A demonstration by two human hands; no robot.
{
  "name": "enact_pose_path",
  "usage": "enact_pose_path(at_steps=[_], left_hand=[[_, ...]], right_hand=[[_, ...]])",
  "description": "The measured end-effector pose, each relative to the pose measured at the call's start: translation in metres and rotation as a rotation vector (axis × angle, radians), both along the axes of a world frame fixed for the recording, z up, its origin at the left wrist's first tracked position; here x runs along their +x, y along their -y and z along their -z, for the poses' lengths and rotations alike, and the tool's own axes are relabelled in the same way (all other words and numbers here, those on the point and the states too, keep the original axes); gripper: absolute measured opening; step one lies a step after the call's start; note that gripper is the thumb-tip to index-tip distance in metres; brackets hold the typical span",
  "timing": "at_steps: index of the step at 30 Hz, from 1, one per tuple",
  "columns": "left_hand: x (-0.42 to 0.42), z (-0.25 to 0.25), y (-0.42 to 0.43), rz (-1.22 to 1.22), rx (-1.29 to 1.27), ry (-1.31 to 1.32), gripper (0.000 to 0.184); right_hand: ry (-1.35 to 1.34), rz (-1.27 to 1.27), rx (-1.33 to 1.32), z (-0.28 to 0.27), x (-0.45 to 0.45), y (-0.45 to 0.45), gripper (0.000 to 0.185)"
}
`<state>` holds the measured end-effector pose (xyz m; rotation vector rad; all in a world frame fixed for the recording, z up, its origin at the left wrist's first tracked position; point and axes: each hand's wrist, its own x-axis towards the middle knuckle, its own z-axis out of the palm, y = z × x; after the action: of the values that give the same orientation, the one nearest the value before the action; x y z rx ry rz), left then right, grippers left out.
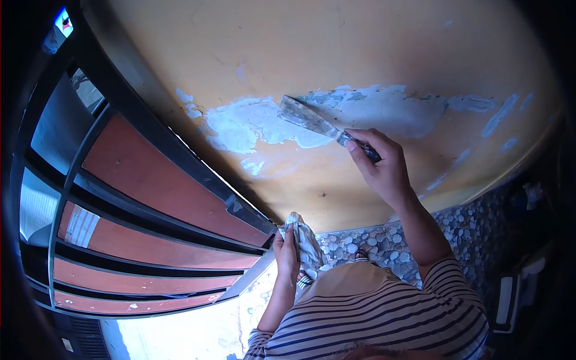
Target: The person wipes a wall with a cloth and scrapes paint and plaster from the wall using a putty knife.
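Note:
My right hand (383, 165) is closed round the dark handle of a putty knife (307, 117). Its wide, stained blade points up and left, lying against or very close to the wall (288, 48). Around the blade, the yellowish wall carries an uneven band of whitish putty (237, 123) with ragged edges and some greyer patches. Lower down, near the wall's foot, my left hand (287, 251) grips a crumpled grey-white bag (308, 247), thumb on top. What the bag contains is hidden.
On the left stands a dark metal gate with reddish panels (156, 180), close to the wall's edge. Pebbled flooring (384, 243) runs along the wall's foot, where my sandalled feet partly show. A white-edged object (506, 303) sits in shadow at lower right.

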<state>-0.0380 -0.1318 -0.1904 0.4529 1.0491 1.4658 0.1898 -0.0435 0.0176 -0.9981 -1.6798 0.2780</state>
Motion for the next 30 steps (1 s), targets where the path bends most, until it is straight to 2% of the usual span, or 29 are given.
enact_pose_path(at_steps=[1, 4, 9, 12, 15, 17, 19, 21, 23, 25, 27, 28, 30], left_hand=[[0.002, -0.001, -0.001, -0.004, 0.010, -0.006, 0.017], [0.003, 0.003, -0.003, -0.019, 0.020, 0.019, 0.016], [-0.003, 0.001, -0.005, -0.065, -0.036, 0.172, 0.018], [-0.004, 0.003, -0.008, 0.103, -0.098, 0.209, 0.037], [0.001, 0.015, -0.015, 0.148, -0.137, 0.308, 0.037], [0.001, 0.008, -0.015, 0.158, -0.150, 0.294, 0.037], [-0.006, 0.014, -0.021, 0.207, -0.090, 0.378, 0.037], [-0.004, 0.010, -0.024, 0.206, -0.067, 0.364, 0.036], [0.004, -0.003, -0.026, 0.212, -0.155, 0.257, 0.033], [0.007, -0.011, -0.026, 0.220, -0.144, 0.273, 0.031], [0.005, -0.016, -0.024, 0.134, -0.052, 0.240, 0.019], [0.003, -0.020, -0.023, 0.107, -0.041, 0.242, 0.017], [-0.001, -0.015, -0.023, 0.079, -0.051, 0.191, 0.017]], right_hand=[[0.001, -0.023, 0.026, 0.004, -0.007, 0.001, 0.022], [0.033, -0.212, -0.118, 0.013, -0.013, 0.021, 0.025], [0.147, -0.253, -0.274, 0.075, 0.002, 0.046, 0.028], [0.246, -0.296, -0.409, 0.111, 0.010, 0.061, 0.034], [0.321, -0.322, -0.281, 0.142, 0.014, 0.067, 0.034], [0.326, -0.284, -0.340, 0.156, 0.025, 0.070, 0.033], [0.411, -0.020, -0.436, 0.154, 0.034, 0.072, 0.031], [0.317, -0.062, -0.450, 0.149, 0.038, 0.076, 0.032], [0.371, -0.220, -0.226, 0.148, 0.039, 0.080, 0.031], [0.397, -0.178, -0.206, 0.152, 0.042, 0.082, 0.030], [0.417, 0.069, -0.383, 0.147, 0.048, 0.085, 0.031], [0.414, 0.070, -0.382, 0.148, 0.052, 0.084, 0.031], [0.051, -0.041, -0.379, 0.147, 0.059, 0.082, 0.029]])
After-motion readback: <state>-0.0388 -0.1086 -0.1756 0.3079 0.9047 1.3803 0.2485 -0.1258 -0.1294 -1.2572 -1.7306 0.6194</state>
